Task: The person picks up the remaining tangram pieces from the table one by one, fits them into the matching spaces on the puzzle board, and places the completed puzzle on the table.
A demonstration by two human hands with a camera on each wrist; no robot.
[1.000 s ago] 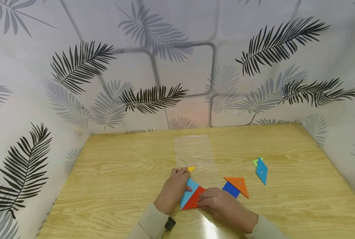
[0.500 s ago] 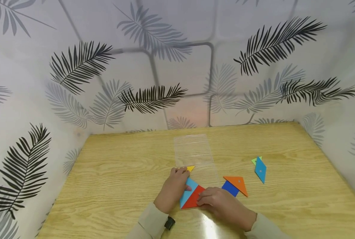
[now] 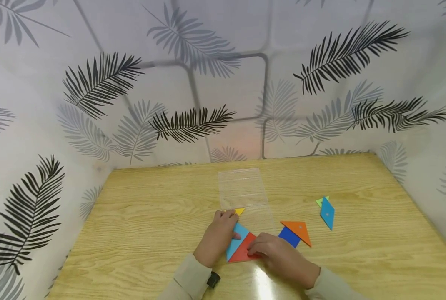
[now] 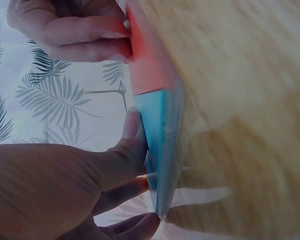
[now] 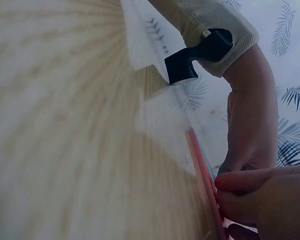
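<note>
In the head view, a clear plastic case (image 3: 242, 189) lies flat, its near half holding a light blue triangle (image 3: 233, 246), a red triangle (image 3: 241, 252) and a partly covered yellow piece (image 3: 239, 211). My left hand (image 3: 216, 237) holds the case at its left side, the thumb resting on the light blue triangle. My right hand (image 3: 277, 254) has its bent fingertips on the red triangle's right part, seemingly at a small knob. From the left wrist view, the light blue piece (image 4: 152, 117) and the red piece (image 4: 146, 67) sit edge to edge.
To the right, an orange triangle (image 3: 301, 233) overlaps a dark blue square (image 3: 289, 236). Farther right, a blue parallelogram (image 3: 327, 214) partly covers a light green piece (image 3: 319, 202). Leaf-patterned cloth (image 3: 193, 83) stands behind the wooden table (image 3: 151, 208).
The right hand's fingers have shifted slightly on the red triangle, its knuckles a little higher. The left hand stays in place. The view moved slightly at first.
</note>
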